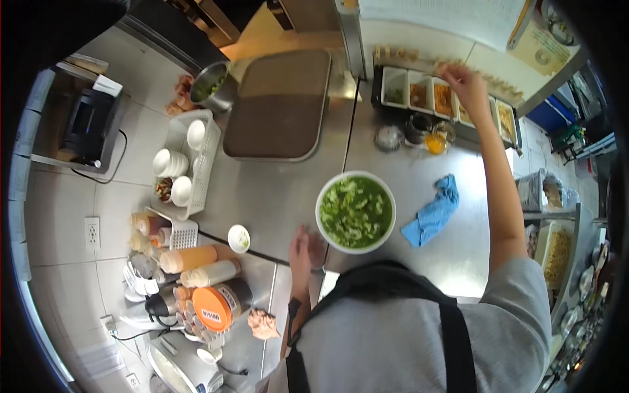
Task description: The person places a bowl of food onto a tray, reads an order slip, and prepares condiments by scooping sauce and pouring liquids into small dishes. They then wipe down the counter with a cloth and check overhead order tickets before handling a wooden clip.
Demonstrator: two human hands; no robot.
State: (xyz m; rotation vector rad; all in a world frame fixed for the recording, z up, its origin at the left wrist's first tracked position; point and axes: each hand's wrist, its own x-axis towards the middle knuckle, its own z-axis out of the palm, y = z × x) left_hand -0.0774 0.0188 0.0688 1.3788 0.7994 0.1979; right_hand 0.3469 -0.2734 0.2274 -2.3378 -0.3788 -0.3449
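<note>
A white bowl (322,226) of green soup with chopped green pieces on top stands on the steel counter in front of me. My left hand (301,254) is just left of it, fingers stretched out and holding nothing visible, apart from the rim. Stretched far forward, my right hand (464,86) is above a row of white topping tubs (426,92), near one with orange shreds (443,99). Its fingers are curled together in a pinch; what they hold, if anything, is too small to make out. A blue cloth (432,213) lies crumpled right of the bowl.
Left of the bowl are a small white cup (239,238) and a brown tray (275,111). A white basket (204,160) holds small bowls; sauce bottles (189,259) and an orange-lidded tub (212,308) stand nearer. Small jars (418,129) sit before the toppings.
</note>
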